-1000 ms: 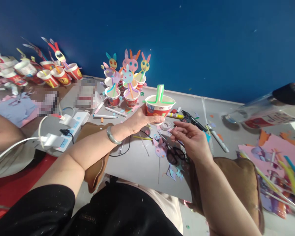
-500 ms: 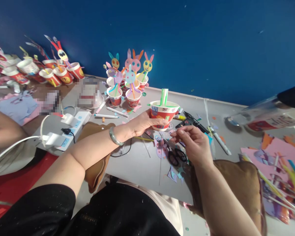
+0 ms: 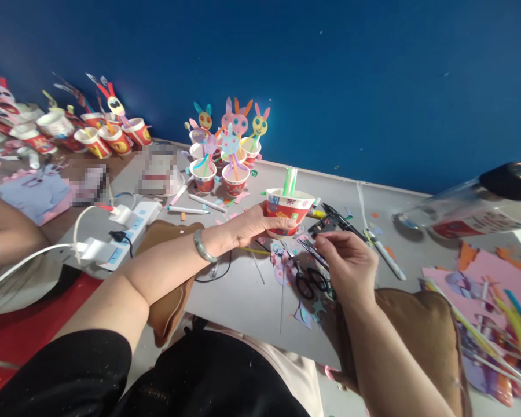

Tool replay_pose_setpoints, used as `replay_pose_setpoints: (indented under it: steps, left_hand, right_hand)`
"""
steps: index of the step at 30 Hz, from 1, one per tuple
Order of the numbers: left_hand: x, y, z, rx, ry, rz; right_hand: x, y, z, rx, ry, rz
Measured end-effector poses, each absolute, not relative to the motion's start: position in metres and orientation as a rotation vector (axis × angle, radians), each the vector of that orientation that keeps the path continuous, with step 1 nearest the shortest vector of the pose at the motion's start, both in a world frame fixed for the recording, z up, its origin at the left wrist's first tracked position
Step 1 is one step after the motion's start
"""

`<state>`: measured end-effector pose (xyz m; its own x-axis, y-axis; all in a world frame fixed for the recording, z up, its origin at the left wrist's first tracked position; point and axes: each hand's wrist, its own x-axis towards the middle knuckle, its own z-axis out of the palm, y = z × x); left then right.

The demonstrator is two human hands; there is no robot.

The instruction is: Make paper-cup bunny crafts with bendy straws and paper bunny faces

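Observation:
My left hand is closed round the side of a red paper cup with a white rim, the thumb across its front. The cup is upright, and a green-and-white striped strip stands up out of it. To the right, my right hand is held above the table with its fingers pinched together. Whatever is between those fingertips is too small or hidden to make out. Below and beside it lie black-handled scissors, paper scraps and a black glue gun.
Several finished cups with paper rabbit heads stand by the blue wall. At left are a power strip with plugs and another person's arm. A clear bottle and coloured paper lie at right, and brown cushions flank the table edge.
My right hand has drawn back a little to the right of the cup, its fingers more curled. My left hand still holds the cup, and the view has shifted slightly.

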<state>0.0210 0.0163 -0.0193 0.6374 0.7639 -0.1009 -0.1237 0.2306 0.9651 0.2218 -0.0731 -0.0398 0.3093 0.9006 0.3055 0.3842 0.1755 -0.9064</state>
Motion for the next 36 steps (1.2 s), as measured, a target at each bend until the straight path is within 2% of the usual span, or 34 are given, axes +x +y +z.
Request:
replay_pose_setpoints:
  steps: [7,11,20,29,36]
  left_hand:
    - [0.025,0.012,-0.031,1.546,0.742,0.846]
    - [0.024,0.013,-0.039,1.689,0.777,0.812]
    - [0.025,0.014,-0.026,1.434,0.665,0.715]
    - [0.017,0.012,-0.016,1.312,0.470,0.488]
    - [0.018,0.012,-0.017,1.314,0.468,0.468]
  right_hand:
    - [0.220,-0.072,-0.033,-1.228,-1.217,0.141]
    - [0.220,-0.071,-0.030,-1.049,-1.303,-0.014]
    - [0.220,-0.082,-0.028,-1.010,-1.647,-0.274]
    - [0.225,-0.080,-0.036,-0.941,-1.726,-0.216]
    - [0.225,-0.081,-0.031,-1.056,-1.682,-0.352]
